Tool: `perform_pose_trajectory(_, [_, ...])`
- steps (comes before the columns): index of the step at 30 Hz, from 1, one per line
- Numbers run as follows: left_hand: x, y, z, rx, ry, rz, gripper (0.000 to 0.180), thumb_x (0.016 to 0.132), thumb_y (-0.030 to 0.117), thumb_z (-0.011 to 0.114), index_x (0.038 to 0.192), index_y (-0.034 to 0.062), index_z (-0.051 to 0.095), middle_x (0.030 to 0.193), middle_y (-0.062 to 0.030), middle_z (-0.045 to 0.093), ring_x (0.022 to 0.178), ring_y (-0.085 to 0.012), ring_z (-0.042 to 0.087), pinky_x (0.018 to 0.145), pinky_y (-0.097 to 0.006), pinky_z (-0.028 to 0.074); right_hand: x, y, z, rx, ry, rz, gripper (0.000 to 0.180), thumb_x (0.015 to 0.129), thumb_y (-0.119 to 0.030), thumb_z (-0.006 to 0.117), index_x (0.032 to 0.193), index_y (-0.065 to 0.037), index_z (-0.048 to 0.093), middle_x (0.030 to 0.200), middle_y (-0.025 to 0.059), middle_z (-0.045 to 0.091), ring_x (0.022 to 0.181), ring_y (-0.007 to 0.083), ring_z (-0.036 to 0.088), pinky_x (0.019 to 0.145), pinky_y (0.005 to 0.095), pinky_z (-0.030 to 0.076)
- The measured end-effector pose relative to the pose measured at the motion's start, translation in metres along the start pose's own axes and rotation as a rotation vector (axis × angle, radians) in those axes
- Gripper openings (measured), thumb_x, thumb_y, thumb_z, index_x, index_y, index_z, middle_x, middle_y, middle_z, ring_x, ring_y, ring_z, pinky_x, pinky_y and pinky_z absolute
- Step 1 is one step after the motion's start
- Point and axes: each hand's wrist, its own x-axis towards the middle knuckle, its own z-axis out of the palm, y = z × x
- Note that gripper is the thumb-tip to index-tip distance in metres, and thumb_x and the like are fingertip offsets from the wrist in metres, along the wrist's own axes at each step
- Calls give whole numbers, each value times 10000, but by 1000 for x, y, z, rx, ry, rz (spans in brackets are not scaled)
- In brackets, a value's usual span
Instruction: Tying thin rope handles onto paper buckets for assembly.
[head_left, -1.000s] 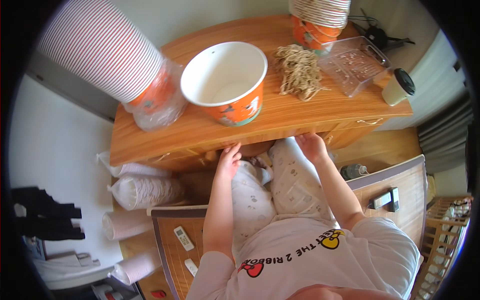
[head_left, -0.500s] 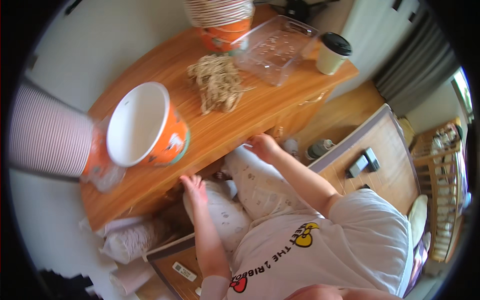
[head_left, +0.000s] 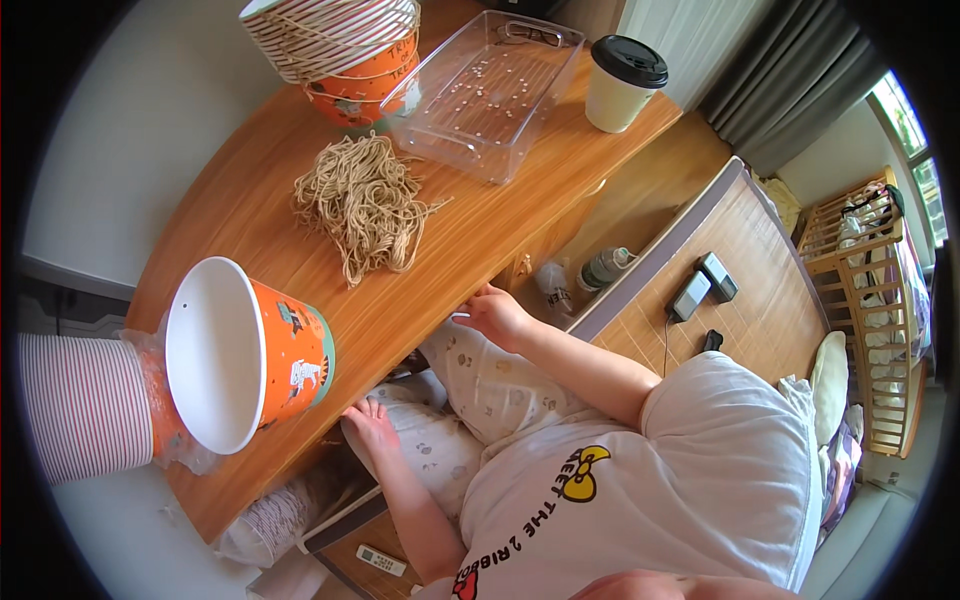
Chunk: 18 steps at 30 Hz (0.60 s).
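Note:
My left hand [head_left: 373, 428] is at the front edge of the wooden table [head_left: 400, 330], fingers stretched and a little apart, with nothing seen in it. Further right along that edge is my right hand [head_left: 500, 318], its fingers curled together. A small white thin bit shows at those fingertips; what it is I cannot make out. On the tabletop near my left hand, an orange paper bucket [head_left: 290, 345] with a white inside lies tilted, its mouth facing left. Behind the edge, a tangled heap of tan string [head_left: 362, 205] lies between the bucket and a clear plastic tray [head_left: 490, 100].
A stack of paper buckets [head_left: 345, 75] wrapped with string stands at the back. Another striped stack [head_left: 85, 405] in plastic lies at the left. A lidded paper cup [head_left: 618, 85] stands near the right end. Beside me is a low mat-topped surface [head_left: 750, 330] with two small grey devices.
The whole view has shifted, so the tabletop things appear further left. Both hands stay by the table's front edge, with little visible movement of their own.

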Motion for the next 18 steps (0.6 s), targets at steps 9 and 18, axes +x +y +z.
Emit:
perform_pose_trajectory(9, [0, 12, -7, 160, 43, 27, 508, 890, 651, 504, 825, 157, 410, 651, 64, 283, 568, -55, 272, 497, -230, 215, -4, -1, -2, 21, -61, 14, 522, 814, 38, 419, 1316, -91, 485, 1310, 47, 559, 1176, 185, 540, 970, 377, 420])
perform_pose_trajectory(18, [-35, 40, -6, 597, -222, -249, 263, 1019, 288, 500, 1149, 105, 637, 669, 84, 407, 574, -8, 344, 498, -175, 251, -10, -4, -16, -186, -94, 158, 366, 907, -86, 461, 1269, -82, 514, 1271, 76, 579, 1131, 202, 572, 939, 359, 450])
